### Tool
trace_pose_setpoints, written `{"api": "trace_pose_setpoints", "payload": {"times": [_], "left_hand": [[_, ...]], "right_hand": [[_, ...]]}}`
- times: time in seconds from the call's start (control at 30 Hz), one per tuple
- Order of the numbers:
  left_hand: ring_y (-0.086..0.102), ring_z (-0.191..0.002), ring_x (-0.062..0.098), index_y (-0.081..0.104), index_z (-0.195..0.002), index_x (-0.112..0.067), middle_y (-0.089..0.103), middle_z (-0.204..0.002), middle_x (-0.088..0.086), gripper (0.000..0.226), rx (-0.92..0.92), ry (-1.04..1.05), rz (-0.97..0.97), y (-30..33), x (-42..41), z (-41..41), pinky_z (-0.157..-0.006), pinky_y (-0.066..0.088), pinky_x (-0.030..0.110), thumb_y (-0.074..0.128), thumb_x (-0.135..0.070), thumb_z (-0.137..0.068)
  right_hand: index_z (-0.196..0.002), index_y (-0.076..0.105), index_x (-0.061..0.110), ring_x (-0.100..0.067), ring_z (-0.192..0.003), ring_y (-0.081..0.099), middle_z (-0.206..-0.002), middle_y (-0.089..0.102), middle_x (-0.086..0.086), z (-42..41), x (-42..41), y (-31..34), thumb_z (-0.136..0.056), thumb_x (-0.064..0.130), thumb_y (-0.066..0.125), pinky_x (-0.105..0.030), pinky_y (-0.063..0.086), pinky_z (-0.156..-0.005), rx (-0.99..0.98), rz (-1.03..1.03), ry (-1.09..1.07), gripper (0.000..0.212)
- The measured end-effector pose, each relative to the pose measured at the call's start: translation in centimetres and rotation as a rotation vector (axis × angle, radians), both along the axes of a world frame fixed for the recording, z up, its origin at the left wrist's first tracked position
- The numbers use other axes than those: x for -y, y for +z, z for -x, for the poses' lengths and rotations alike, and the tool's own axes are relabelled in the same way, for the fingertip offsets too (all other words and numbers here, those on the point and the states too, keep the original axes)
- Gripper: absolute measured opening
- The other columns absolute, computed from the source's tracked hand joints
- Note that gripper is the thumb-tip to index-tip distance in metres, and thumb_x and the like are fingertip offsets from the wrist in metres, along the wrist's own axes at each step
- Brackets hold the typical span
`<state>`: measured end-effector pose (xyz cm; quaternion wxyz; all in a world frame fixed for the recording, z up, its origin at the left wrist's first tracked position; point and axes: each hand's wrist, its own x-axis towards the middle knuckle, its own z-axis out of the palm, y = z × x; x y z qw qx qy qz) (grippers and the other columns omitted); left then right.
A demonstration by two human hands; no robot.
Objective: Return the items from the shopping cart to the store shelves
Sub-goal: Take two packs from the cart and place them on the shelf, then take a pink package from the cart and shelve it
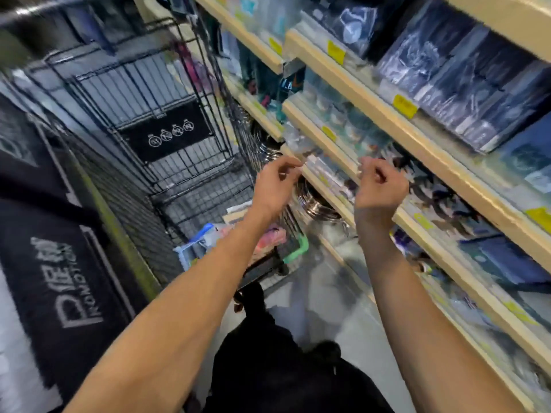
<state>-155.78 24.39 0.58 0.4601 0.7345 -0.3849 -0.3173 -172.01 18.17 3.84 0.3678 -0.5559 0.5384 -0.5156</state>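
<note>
Fingers of left hand and right hand loosely curled, holding nothing that can be made out, raised just before blurred packets on wooden shelves, remaining items lower down in shopping cart, well apart from both hands.

You have two hands up, your left hand and your right hand, and one black wire shopping cart; you face four wooden shelf edges on the right; the packets in the cart blur past counting
</note>
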Motion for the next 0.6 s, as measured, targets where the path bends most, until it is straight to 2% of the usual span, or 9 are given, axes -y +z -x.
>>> {"api": "trace_pose_setpoints", "payload": {"times": [0.1,0.17,0.23,0.3,0.37,0.47,0.53,0.57,0.6], "left_hand": [[0.065,-0.072,0.016,0.069,-0.090,-0.024,0.067,-0.080,-0.004,0.012,-0.112,0.091,-0.167,-2.8,-4.1,-6.1,-0.067,0.051,0.029,0.061,-0.015,-0.092],[0.062,-0.061,0.012,0.065,-0.090,-0.015,0.064,-0.076,0.001,0.009,-0.216,0.138,-0.319,-5.2,-7.4,-10.0,-0.053,0.048,0.022,0.059,-0.010,-0.096],[0.055,-0.054,0.013,0.057,-0.081,-0.009,0.056,-0.071,0.007,0.021,-0.336,0.219,-0.438,-7.6,-10.3,-13.4,-0.042,0.042,0.017,0.051,0.003,-0.097],[0.054,-0.062,0.021,0.054,-0.075,-0.012,0.056,-0.074,0.011,0.022,-0.369,0.289,-0.534,-10.4,-13.1,-16.0,-0.055,0.047,0.023,0.052,-0.001,-0.094],[0.058,-0.070,0.025,0.057,-0.073,-0.016,0.063,-0.080,0.012,0.013,-0.333,0.336,-0.643,-12.5,-15.3,-17.4,-0.070,0.052,0.034,0.058,-0.016,-0.087],[0.053,-0.065,0.019,0.049,-0.064,-0.011,0.055,-0.072,0.011,0.030,-0.413,0.365,-0.697,-14.0,-16.4,-18.0,-0.060,0.040,0.029,0.055,-0.003,-0.093],[0.067,-0.097,0.031,0.053,-0.079,-0.003,0.065,-0.101,0.022,0.019,-0.533,0.399,-0.679,-14.5,-15.7,-18.0,-0.051,0.041,0.020,0.051,0.001,-0.097],[0.063,-0.113,0.034,0.056,-0.092,0.001,0.064,-0.116,0.025,0.009,-0.569,0.427,-0.666,-15.3,-15.2,-17.7,-0.048,0.041,0.018,0.050,-0.001,-0.099],[0.064,-0.113,0.029,0.057,-0.102,0.000,0.065,-0.120,0.021,0.007,-0.572,0.452,-0.676,-15.8,-14.8,-17.5,-0.052,0.041,0.018,0.052,-0.004,-0.099]], "right_hand": [[-0.085,0.075,-0.004,0.006,-0.049,0.051,-0.059,0.057,0.002,-6.0,-1.7,-2.1,-0.095,0.012,0.060,-0.011,0.036,-0.052,-0.075,-0.128,0.239,0.023],[-0.079,0.075,0.008,0.002,-0.053,0.054,-0.060,0.062,0.005,-9.6,-2.8,-4.1,-0.094,0.017,0.062,-0.020,0.042,-0.057,-0.155,-0.223,0.371,0.022],[-0.072,0.073,0.016,-0.002,-0.057,0.056,-0.063,0.065,0.006,-12.6,-4.0,-5.8,-0.091,0.021,0.063,-0.025,0.043,-0.062,-0.222,-0.316,0.484,0.023],[-0.069,0.071,0.023,-0.006,-0.062,0.057,-0.066,0.065,0.004,-14.5,-5.0,-7.7,-0.089,0.022,0.063,-0.029,0.042,-0.065,-0.352,-0.357,0.581,0.022],[-0.084,0.075,0.022,-0.009,-0.075,0.065,-0.079,0.070,0.004,-15.2,-5.9,-9.6,-0.090,0.023,0.068,-0.029,0.048,-0.076,-0.449,-0.483,0.623,0.010],[-0.084,0.070,0.029,-0.019,-0.093,0.068,-0.099,0.072,-0.001,-15.5,-6.2,-12.6,-0.086,0.022,0.073,-0.038,0.054,-0.090,-0.561,-0.597,0.651,0.008],[-0.094,0.072,0.022,-0.012,-0.084,0.066,-0.101,0.072,-0.001,-16.1,-5.6,-14.0,-0.086,0.015,0.072,-0.027,0.054,-0.078,-0.603,-0.653,0.705,0.010],[-0.101,0.071,0.018,-0.006,-0.080,0.064,-0.102,0.071,-0.001,-16.3,-5.1,-15.0,-0.086,0.013,0.072,-0.020,0.050,-0.068,-0.641,-0.681,0.745,0.015],[-0.105,0.070,0.015,-0.004,-0.080,0.063,-0.105,0.069,0.000,-16.4,-4.8,-15.6,-0.086,0.013,0.073,-0.016,0.044,-0.063,-0.675,-0.713,0.776,0.020]]}}
